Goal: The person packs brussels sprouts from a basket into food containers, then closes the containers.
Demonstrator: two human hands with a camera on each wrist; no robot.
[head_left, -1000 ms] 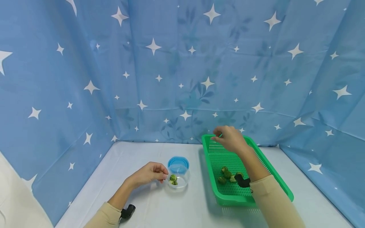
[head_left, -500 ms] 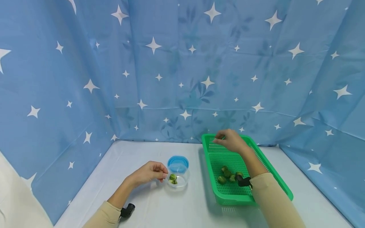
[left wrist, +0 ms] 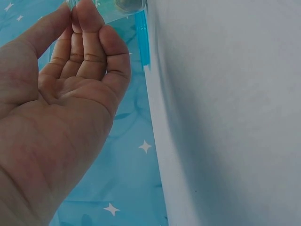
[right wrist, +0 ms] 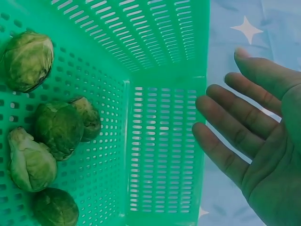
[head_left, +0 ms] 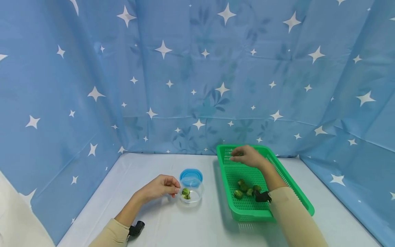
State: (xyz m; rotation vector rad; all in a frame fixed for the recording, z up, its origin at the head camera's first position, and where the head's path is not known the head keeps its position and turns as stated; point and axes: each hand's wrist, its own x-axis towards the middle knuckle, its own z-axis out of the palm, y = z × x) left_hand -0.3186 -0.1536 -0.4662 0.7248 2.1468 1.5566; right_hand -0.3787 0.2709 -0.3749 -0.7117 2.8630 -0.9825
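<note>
My left hand [head_left: 162, 187] pinches the near-left rim of a small clear plastic container [head_left: 198, 194] between thumb and fingers. Inside that container, toward the left, lie green Brussels sprouts [head_left: 186, 193]; the left wrist view shows only part of one through the wall. Over the far end of a green plastic basket [head_left: 253, 214], my right hand [head_left: 248, 156] hovers with nothing in it. Its fingers are relaxed and spread in the right wrist view. Several Brussels sprouts [right wrist: 59, 129] sit on the basket's perforated floor, some of them partly hidden by the right wrist in the head view.
A blue lid [head_left: 191, 173] lies just behind the clear container on the white tabletop [head_left: 172, 226]. Blue curtains [head_left: 197, 68] with white stars rise behind the table and along both sides. Each wrist carries a black camera mount [head_left: 136, 228].
My right hand has come down slightly over the basket's far end. The left hand stays at the container, and the head view has shifted a little.
</note>
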